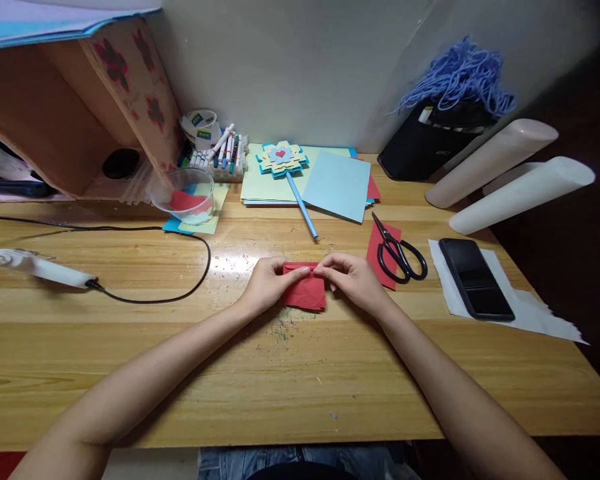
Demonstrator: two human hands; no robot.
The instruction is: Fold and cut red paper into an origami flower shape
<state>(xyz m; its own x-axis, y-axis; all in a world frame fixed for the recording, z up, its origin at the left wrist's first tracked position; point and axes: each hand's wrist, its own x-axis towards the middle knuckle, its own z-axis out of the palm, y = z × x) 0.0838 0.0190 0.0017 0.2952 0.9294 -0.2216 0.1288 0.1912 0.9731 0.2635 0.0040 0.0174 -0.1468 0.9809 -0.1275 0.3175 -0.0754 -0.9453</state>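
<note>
Between my two hands is a small piece of red paper (pixel 305 293), with a narrow fold along its far edge. My left hand (pixel 270 283) grips its left side, the thumb lying along the folded edge. At the right end of that fold, my right hand (pixel 353 280) pinches the paper between thumb and fingers. Some fingertips are hidden behind the sheet. Just right of my right hand, black-handled scissors (pixel 403 257) lie partly on another red paper piece (pixel 379 250). A layered paper flower (pixel 282 160) on a blue stick (pixel 303 207) lies beyond my hands.
Light blue paper (pixel 337 185) lies at the back beside markers (pixel 225 150) and a clear plastic bowl (pixel 183 197). A phone (pixel 476 279) rests on white paper at right, near two white tubes (pixel 523 193). A black cable (pixel 207 267) loops across the left side.
</note>
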